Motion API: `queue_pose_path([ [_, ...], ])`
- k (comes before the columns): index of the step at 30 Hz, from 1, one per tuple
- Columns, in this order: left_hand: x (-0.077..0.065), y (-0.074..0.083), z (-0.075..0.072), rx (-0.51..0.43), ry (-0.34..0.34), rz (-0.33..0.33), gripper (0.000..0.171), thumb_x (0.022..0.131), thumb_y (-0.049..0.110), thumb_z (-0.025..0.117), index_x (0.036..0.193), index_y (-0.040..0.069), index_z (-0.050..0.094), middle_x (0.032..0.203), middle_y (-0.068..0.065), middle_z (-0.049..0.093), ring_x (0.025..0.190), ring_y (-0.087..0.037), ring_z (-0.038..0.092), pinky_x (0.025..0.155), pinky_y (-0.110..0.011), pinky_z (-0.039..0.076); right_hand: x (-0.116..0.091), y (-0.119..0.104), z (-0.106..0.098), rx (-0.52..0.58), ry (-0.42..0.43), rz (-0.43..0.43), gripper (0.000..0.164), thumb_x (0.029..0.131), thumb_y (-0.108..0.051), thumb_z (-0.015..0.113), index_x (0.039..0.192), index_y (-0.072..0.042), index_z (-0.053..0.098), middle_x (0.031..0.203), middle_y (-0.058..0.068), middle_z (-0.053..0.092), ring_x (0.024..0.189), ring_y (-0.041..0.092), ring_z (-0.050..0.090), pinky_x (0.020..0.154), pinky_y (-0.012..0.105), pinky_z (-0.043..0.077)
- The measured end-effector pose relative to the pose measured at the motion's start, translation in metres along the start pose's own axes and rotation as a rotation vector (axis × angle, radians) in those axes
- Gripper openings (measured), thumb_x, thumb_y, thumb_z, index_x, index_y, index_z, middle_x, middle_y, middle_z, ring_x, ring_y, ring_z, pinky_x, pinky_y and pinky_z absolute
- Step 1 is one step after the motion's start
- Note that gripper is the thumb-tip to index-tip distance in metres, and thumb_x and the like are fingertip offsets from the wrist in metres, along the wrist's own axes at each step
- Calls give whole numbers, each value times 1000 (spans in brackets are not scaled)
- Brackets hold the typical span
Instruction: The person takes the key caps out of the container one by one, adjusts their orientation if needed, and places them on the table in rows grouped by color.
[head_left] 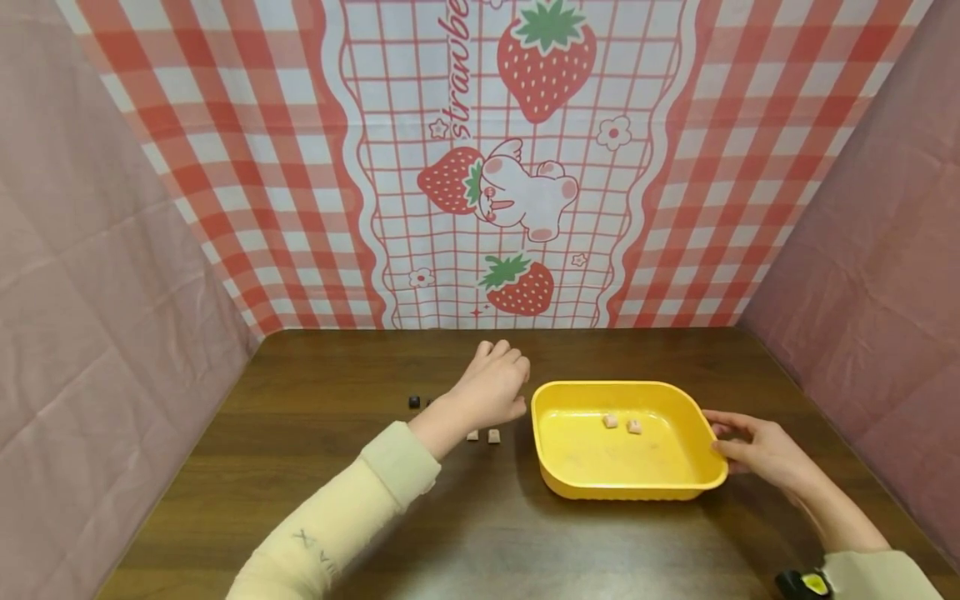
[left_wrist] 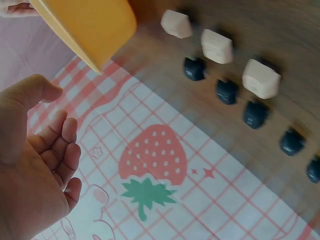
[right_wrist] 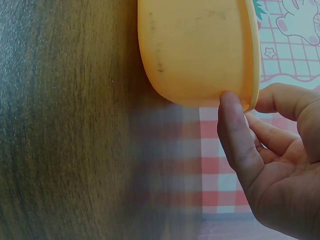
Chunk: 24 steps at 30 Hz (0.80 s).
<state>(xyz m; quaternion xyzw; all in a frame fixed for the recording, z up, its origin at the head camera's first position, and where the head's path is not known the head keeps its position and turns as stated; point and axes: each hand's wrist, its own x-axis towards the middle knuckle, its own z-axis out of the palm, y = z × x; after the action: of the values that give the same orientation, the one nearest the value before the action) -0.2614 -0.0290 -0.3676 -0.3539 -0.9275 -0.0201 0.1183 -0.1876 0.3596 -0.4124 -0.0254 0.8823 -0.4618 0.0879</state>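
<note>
My left hand [head_left: 491,390] hovers over the table just left of a yellow plastic bin [head_left: 555,481]. In the left wrist view its fingers [left_wrist: 59,150] are loosely bent, with a gap to the thumb and nothing held. My right hand [head_left: 765,450] pinches the bin's right rim between thumb and fingers. Two beige keycaps [head_left: 634,427] lie inside the bin. On the table, a beige keycap [head_left: 493,437] sits below my left hand, beside another partly hidden by the wrist. The left wrist view shows three beige keycaps [left_wrist: 217,46] near a row of several black keycaps [left_wrist: 255,114].
The dark wooden table [head_left: 300,467] extends around the bin. A red-and-white checked cloth with strawberries [head_left: 517,287] hangs behind it. Pink cloth walls [head_left: 862,250] stand on both sides. A black keycap [head_left: 414,402] lies left of my left wrist.
</note>
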Motion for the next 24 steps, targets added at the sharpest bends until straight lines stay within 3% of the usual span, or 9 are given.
queue_pose_path([
  [11,27,22,1,32,-23,35,21,80,33,68,89,20,55,87,7,51,88,-15,39,79,-34,27,0,0,-1,-4,-8,5,62,89,-15,62,138,13,35,118,29,51,84,11,63,68,33,55],
  [24,54,47,13,50,-51,66,20,81,34,66,88,20,54,86,8,49,87,-13,36,79,-31,26,0,1,-1,-13,1,10,63,88,-15,64,138,12,35,117,29,52,83,11,62,67,32,55],
])
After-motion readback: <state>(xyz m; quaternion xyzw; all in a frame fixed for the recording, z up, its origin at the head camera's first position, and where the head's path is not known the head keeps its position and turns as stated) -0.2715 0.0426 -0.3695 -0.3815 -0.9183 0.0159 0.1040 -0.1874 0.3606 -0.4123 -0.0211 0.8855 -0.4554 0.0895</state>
